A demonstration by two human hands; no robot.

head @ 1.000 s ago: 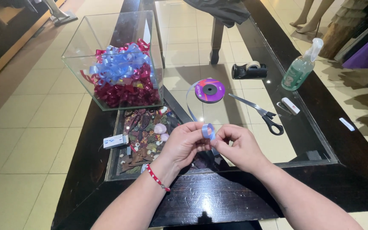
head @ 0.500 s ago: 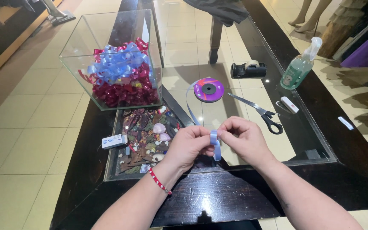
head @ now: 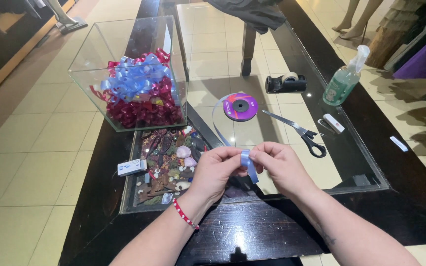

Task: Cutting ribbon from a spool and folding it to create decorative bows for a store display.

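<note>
1. Left hand (head: 218, 170) and right hand (head: 278, 166) meet over the counter (head: 252, 236), fingertips pinching a blue ribbon (head: 247, 164) folded into a small loop btwn them.
2. Ribbon tail hangs below the hands; a thin strand runs back to the purple spool (head: 240, 106) lying flat on the glass.
3. Scissors (head: 301, 134) lie right of the spool, blades open, near the right hand.
4. Glass box (head: 124, 69) at left holds blue and red bows (head: 139, 93).
5. Tape dispenser (head: 285, 83) and spray bottle (head: 343, 81) stand farther back, well apart from hands.
</note>
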